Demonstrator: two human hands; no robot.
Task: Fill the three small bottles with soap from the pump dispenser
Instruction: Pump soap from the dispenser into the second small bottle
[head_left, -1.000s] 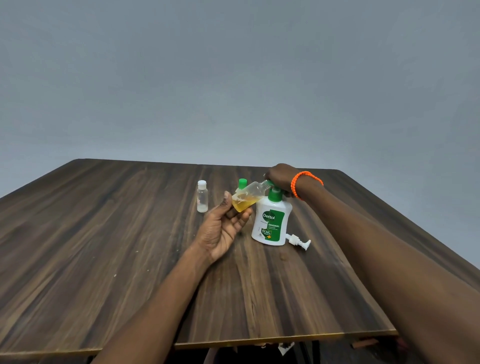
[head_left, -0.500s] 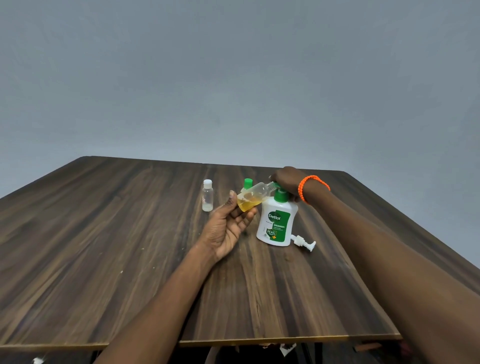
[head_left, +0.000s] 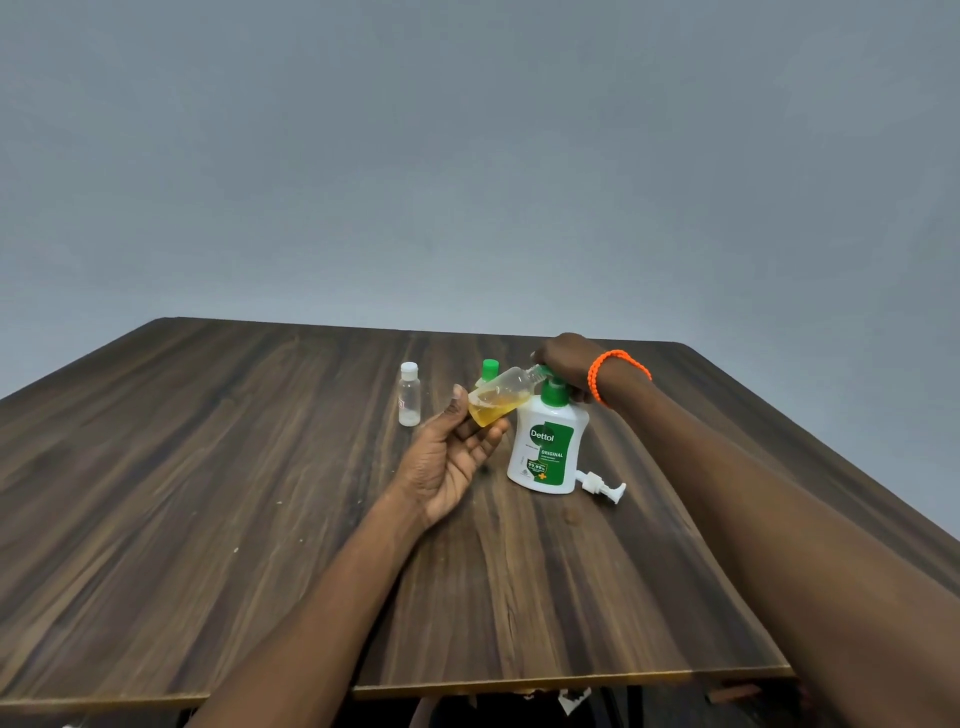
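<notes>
I'm still tilting one small bottle (head_left: 497, 399), half-full of yellow soap, in my left hand (head_left: 451, 457); right hand (head_left: 566, 364) fingers pinching its neck above the one Dettol dispenser (head_left: 546, 446). Two more bottles are standing on the bench (head_left: 208, 493).

The table (head_left: 218, 519) is dark wood grain, matt; the soap bottle (head_left: 545, 452) glossy white plastic — the tilted small bottle (head_left: 501, 397) clear, smooth plastic.

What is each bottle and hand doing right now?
Held bottle: tilted, part full of yellow soap.
Clear bottle: upright, white cap on.
Green-cap bottle: standing behind, mostly hidden.
Dispenser: upright, pump off.
Pump: lying on table.
Left hand: holding the tilted bottle.
Right hand: gripping at its neck.
</notes>
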